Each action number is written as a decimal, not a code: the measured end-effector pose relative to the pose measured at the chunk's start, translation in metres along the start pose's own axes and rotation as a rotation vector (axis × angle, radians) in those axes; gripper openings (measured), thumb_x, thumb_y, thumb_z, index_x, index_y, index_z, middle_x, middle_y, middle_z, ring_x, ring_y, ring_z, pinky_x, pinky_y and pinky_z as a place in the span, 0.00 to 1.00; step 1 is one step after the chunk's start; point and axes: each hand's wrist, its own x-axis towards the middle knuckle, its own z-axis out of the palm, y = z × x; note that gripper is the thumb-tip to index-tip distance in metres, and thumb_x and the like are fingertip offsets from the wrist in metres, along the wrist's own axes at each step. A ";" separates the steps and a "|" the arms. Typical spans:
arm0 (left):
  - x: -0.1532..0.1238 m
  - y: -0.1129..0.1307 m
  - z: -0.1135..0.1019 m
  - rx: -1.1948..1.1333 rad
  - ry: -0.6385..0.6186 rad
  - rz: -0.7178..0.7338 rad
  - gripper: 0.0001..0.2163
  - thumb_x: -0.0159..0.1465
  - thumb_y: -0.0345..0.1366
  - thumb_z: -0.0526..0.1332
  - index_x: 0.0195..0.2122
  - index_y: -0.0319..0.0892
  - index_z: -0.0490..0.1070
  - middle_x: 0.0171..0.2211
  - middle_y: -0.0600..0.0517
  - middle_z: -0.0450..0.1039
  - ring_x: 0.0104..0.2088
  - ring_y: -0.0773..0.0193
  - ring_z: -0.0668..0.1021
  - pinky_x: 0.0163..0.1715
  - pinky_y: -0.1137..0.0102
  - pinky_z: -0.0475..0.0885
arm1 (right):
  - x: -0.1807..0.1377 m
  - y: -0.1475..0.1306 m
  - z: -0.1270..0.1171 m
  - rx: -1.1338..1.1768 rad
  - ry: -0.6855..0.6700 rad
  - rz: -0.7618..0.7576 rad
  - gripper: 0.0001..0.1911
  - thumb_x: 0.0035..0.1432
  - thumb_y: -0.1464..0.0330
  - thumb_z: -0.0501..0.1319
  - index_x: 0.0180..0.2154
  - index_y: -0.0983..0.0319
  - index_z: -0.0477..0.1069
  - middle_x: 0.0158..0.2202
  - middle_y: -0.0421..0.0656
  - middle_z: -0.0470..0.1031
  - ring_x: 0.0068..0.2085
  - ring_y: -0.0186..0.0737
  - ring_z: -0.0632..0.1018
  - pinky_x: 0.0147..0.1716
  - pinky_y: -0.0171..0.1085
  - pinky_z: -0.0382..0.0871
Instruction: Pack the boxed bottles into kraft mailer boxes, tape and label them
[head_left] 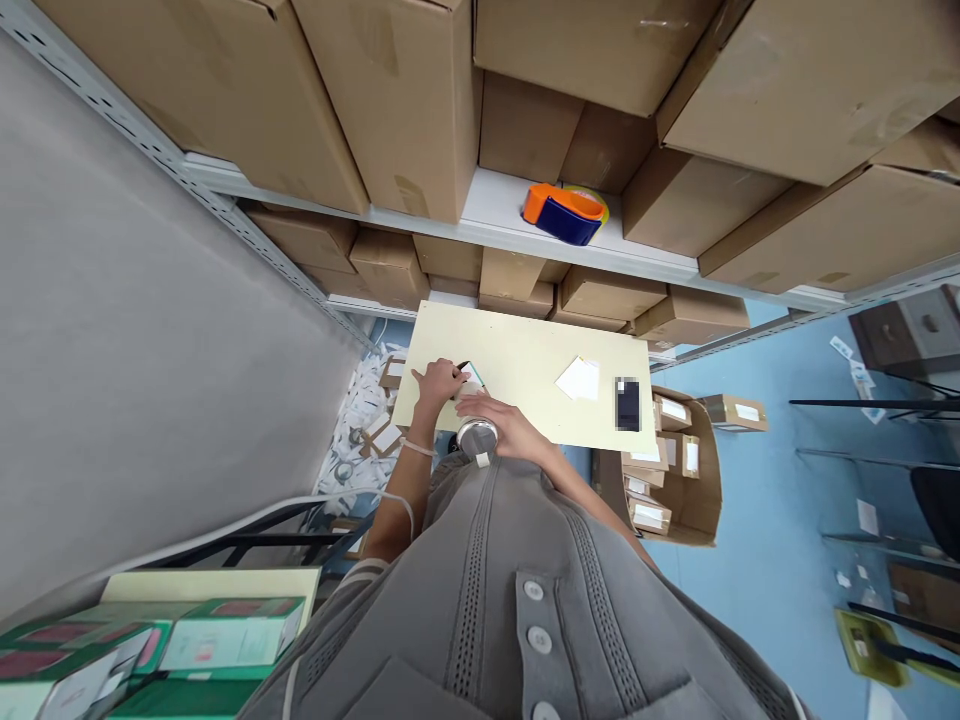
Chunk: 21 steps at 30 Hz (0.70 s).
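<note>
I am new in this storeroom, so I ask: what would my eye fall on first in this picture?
Large cardboard boxes fill the white shelf ahead, and an orange and blue tape dispenser stands out on it. Below, on a cream table, the left hand and right hand meet near a small item.

The matt cream tabletop [525, 350] carries smooth white paper [577, 378] and, at its near edge, a glossy metal cylinder [477, 436]. Beyond it, rough brown cardboard cartons [405, 110] and a glossy orange-and-blue plastic tape dispenser [564, 213] sit on white painted-steel shelving [487, 198].
</note>
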 end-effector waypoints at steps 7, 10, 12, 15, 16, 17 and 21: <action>0.003 -0.003 0.014 -0.277 -0.019 0.124 0.11 0.62 0.40 0.57 0.31 0.44 0.79 0.40 0.48 0.79 0.48 0.54 0.77 0.52 0.61 0.70 | -0.002 0.004 0.004 0.026 0.003 0.000 0.35 0.48 0.82 0.57 0.58 0.56 0.65 0.59 0.44 0.71 0.64 0.43 0.67 0.65 0.48 0.56; 0.003 -0.008 0.018 -0.356 -0.048 0.224 0.13 0.60 0.34 0.55 0.36 0.45 0.80 0.45 0.48 0.78 0.52 0.56 0.75 0.56 0.61 0.69 | -0.003 0.007 0.005 0.029 0.028 0.025 0.33 0.50 0.80 0.58 0.58 0.56 0.66 0.58 0.44 0.71 0.63 0.44 0.68 0.65 0.48 0.57; 0.005 -0.013 0.018 -0.389 -0.104 0.264 0.15 0.57 0.30 0.54 0.39 0.45 0.80 0.49 0.49 0.76 0.55 0.56 0.74 0.58 0.61 0.67 | -0.003 0.009 0.005 0.034 0.046 0.037 0.32 0.51 0.78 0.60 0.58 0.56 0.66 0.58 0.45 0.71 0.63 0.44 0.68 0.65 0.48 0.57; 0.008 -0.019 0.017 -0.428 -0.182 0.289 0.20 0.55 0.28 0.54 0.44 0.45 0.80 0.54 0.49 0.73 0.57 0.57 0.73 0.60 0.60 0.66 | -0.003 0.008 0.006 0.026 0.036 0.035 0.32 0.52 0.78 0.60 0.59 0.56 0.65 0.59 0.44 0.71 0.63 0.44 0.67 0.65 0.49 0.57; 0.009 -0.020 0.017 -0.438 -0.196 0.287 0.20 0.55 0.27 0.53 0.44 0.45 0.80 0.55 0.48 0.73 0.58 0.57 0.72 0.60 0.61 0.67 | -0.002 0.007 0.006 0.017 0.024 0.029 0.32 0.52 0.78 0.59 0.59 0.55 0.65 0.59 0.44 0.70 0.64 0.43 0.67 0.65 0.49 0.56; 0.009 -0.021 0.017 -0.447 -0.205 0.281 0.21 0.54 0.27 0.53 0.45 0.45 0.80 0.56 0.48 0.72 0.58 0.57 0.72 0.60 0.61 0.67 | -0.001 0.006 0.006 0.006 0.010 0.020 0.32 0.52 0.79 0.59 0.59 0.55 0.65 0.59 0.44 0.70 0.64 0.43 0.67 0.66 0.49 0.56; 0.009 -0.020 0.015 -0.487 -0.216 0.271 0.22 0.55 0.27 0.52 0.46 0.43 0.80 0.58 0.49 0.70 0.59 0.57 0.71 0.61 0.62 0.65 | 0.004 0.002 0.005 -0.029 -0.026 -0.034 0.32 0.53 0.79 0.57 0.59 0.56 0.65 0.59 0.44 0.71 0.65 0.43 0.65 0.66 0.49 0.54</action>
